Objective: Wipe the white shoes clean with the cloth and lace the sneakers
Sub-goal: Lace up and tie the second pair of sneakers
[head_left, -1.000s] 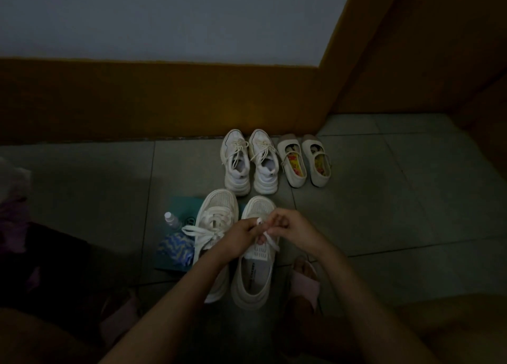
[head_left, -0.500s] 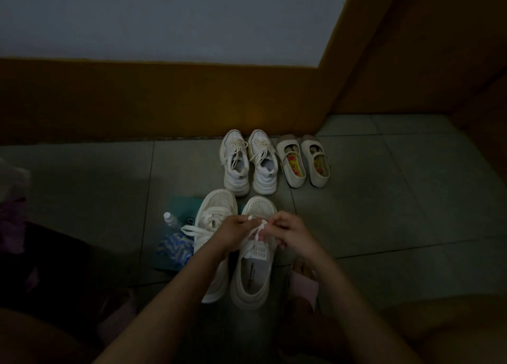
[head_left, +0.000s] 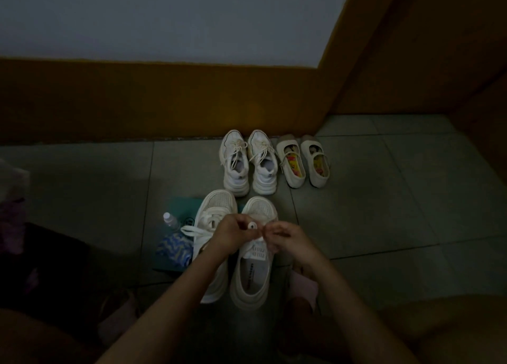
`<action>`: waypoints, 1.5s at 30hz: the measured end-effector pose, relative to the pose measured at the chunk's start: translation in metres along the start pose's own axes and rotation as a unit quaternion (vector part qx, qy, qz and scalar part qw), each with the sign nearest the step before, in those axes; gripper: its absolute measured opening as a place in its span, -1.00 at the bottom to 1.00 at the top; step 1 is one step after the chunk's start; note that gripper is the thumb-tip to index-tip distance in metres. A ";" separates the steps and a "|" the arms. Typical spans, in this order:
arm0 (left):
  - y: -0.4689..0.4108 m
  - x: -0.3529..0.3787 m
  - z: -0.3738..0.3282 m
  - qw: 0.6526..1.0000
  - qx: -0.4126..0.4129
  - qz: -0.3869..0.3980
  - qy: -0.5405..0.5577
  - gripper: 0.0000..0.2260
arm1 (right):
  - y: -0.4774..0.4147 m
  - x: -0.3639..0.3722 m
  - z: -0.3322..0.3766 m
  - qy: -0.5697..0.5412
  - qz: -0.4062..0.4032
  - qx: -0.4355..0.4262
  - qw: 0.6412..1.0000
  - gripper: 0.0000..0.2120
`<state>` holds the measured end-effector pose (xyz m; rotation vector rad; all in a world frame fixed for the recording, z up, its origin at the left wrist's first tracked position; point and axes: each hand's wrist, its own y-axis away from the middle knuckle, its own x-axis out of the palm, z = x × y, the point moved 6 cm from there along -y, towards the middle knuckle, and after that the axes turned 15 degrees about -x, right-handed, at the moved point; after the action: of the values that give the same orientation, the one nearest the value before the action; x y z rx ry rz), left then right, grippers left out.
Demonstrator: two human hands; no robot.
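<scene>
Two white sneakers stand side by side on the tiled floor in front of me. Over the tongue of the right sneaker (head_left: pixel 251 278), my left hand (head_left: pixel 229 236) pinches a loop of its white lace (head_left: pixel 251 225). My right hand (head_left: pixel 284 238) pinches the lace just beside it, knuckles nearly touching the left hand. The left sneaker (head_left: pixel 212 207) has its lace lying loose across its front. A blue patterned cloth (head_left: pixel 171 249) lies crumpled left of the sneakers.
A small clear bottle (head_left: pixel 170 220) and a teal mat (head_left: pixel 181 207) sit by the cloth. Behind stand a laced white sneaker pair (head_left: pixel 248 163) and cream strap shoes (head_left: pixel 303 160) near the brown skirting. My pink-slippered foot (head_left: pixel 303 284) is right of the sneaker.
Both hands have moved up the right sneaker toward its toe and closer together, drawing the lace into a small loop between them.
</scene>
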<state>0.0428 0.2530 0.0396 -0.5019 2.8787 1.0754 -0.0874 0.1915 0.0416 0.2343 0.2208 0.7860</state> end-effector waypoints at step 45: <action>0.023 0.007 -0.005 0.971 0.156 -0.147 -0.104 -0.84 | -0.007 0.001 -0.008 0.027 0.012 -0.029 0.999 -0.71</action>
<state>0.0300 0.2639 0.0569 -0.7164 2.6102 0.5809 -0.0838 0.1887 0.0319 0.1612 0.2462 0.8216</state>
